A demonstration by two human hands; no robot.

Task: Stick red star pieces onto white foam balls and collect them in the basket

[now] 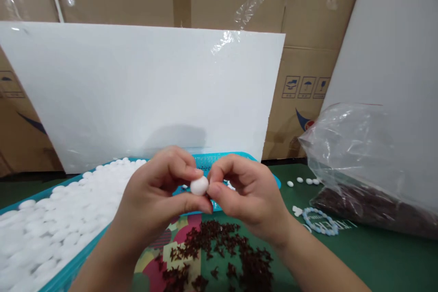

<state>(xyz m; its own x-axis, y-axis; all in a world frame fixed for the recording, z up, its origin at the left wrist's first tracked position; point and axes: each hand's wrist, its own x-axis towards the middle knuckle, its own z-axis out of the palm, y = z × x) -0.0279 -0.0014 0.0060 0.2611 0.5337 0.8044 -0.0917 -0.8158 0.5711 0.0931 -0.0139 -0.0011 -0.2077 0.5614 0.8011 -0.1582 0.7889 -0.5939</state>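
A small white foam ball (199, 185) is pinched between my left hand (160, 196) and my right hand (244, 196), which meet above the near edge of a teal plastic basket (219, 160). My left thumb and fingers hold the ball from the left. My right fingertips press against its right side; whether they hold something small there is hidden. The basket holds several more white balls (65, 219). Directly below my hands lies a loose pile of small dark brown star-shaped pieces (222, 251) on a colourful mat (178, 246).
A clear plastic bag (362, 164) with dark brown pieces lies at the right on the green table (376, 255). A pale blue bead bracelet (320, 221) and a few stray white balls (304, 181) lie near it. A white board (143, 91) and cardboard boxes (308, 68) stand behind.
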